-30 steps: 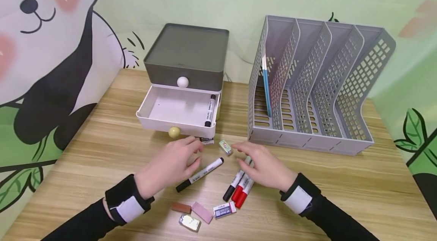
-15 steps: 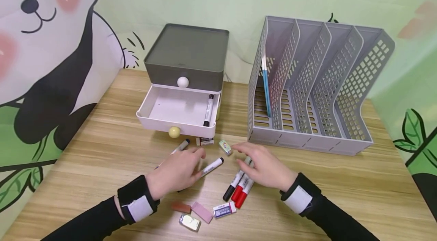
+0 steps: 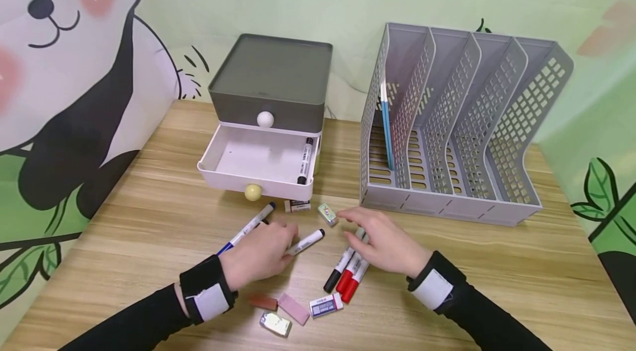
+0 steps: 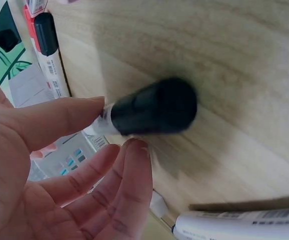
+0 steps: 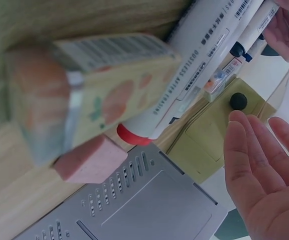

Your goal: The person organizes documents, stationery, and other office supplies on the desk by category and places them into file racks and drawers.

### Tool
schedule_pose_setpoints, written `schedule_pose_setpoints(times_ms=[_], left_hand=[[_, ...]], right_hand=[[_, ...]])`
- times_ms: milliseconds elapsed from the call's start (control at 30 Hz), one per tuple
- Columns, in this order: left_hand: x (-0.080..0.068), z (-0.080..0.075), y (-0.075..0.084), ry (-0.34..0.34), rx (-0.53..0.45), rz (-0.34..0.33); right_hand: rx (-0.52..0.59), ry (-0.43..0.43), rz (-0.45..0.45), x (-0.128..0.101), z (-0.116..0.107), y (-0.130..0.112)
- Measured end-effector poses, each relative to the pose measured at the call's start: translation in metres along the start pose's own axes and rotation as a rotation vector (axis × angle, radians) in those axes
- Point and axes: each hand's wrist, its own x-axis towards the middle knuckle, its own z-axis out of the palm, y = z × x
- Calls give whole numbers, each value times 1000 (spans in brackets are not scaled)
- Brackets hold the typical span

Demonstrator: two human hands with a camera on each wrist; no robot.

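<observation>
My left hand [image 3: 260, 254] is over a white marker [image 3: 306, 242] with black ends. In the left wrist view, thumb and fingertips pinch it just behind its black cap [image 4: 157, 106]. From the head view, that hand hides the marker's lower half. A blue-tipped marker [image 3: 245, 228] lies beside the left hand, partly covered by it. My right hand [image 3: 385, 243] hovers with relaxed fingers above a black marker [image 3: 339, 270] and two red markers [image 3: 353, 288], partly hiding them. A small patterned eraser [image 3: 328, 214] lies just beyond its fingertips.
A pulled-out white drawer [image 3: 213, 177] under a dark grey box [image 3: 273, 72] holds one marker [image 3: 305, 160]. At right stands a grey file rack [image 3: 447, 202] with a thin blue item [image 3: 387, 130]. Near the front lie a blue-and-white eraser [image 3: 326, 305], a pink eraser [image 3: 294, 308] and others.
My left hand has moved right and towards me, from near the drawer onto the white marker, uncovering the blue-tipped marker. The right hand stays in place.
</observation>
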Motion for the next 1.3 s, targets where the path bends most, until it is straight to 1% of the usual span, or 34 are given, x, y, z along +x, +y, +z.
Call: schedule_pose_setpoints(times_ms=[167,300,367,467,533,733,833,900,967,1100,1200,1300], left_hand=[[0,2,1,-7,7,-5],[0,2,2,4,24,12],[0,2,2,9,10,20],[0,1,2,25,-53,23],[0,-1,2,45,-104,32],[3,-2,5,111,-230,86],[4,-2,6,133,-277,93],[4,-1,7,148,-281,91],[4,-1,9,163,-280,92],[5,-2,13,188,-287,105],[6,-3,14,187,-330,120],[7,-7,12,152,-425,120]], right_hand=[[19,-4,11,1,2,0],[47,-2,15,1,3,1],[73,8,17,2,4,2],[142,37,31,3,5,3],[212,61,47,4,5,4],[500,119,153,7,6,-1],[615,167,195,10,5,-5],[663,201,200,11,5,-7],[689,226,196,13,4,-8],[717,240,199,14,3,-9],[750,250,201,15,3,-10],[785,257,193,16,2,-11]])
